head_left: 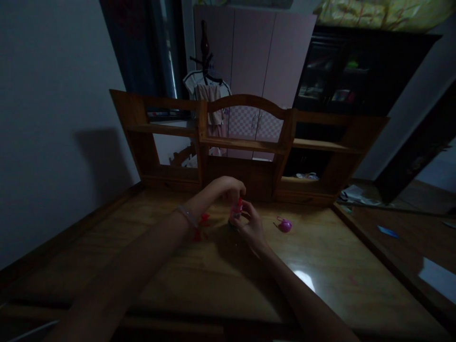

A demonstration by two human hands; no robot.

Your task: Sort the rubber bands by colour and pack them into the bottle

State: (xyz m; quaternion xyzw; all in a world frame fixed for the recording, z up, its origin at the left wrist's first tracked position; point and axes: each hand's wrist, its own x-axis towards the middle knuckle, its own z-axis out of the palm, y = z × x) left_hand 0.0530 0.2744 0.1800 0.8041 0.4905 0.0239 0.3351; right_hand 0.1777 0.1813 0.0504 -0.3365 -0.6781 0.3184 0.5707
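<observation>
A small see-through pink bottle (235, 212) with a red top stands at the middle of the wooden desk, held between my two hands. My right hand (252, 227) is closed round its side, thumb at the front. From above, my left hand (231, 187) bends down with its fingers closed at the red top; the fingertips are partly hidden. Left of the bottle lie some red plastic pieces (197, 234), partly behind my left forearm. To the right of my right hand sits a small round purple thing (285, 225) with a loop on it.
Along the back of the wooden desk (221, 280) rises a wooden shelf unit (245, 142). A wall (57, 142) borders the left side. Beyond the right edge, a lower surface holds papers (438, 278) and a blue packet (387, 231). The room is dim.
</observation>
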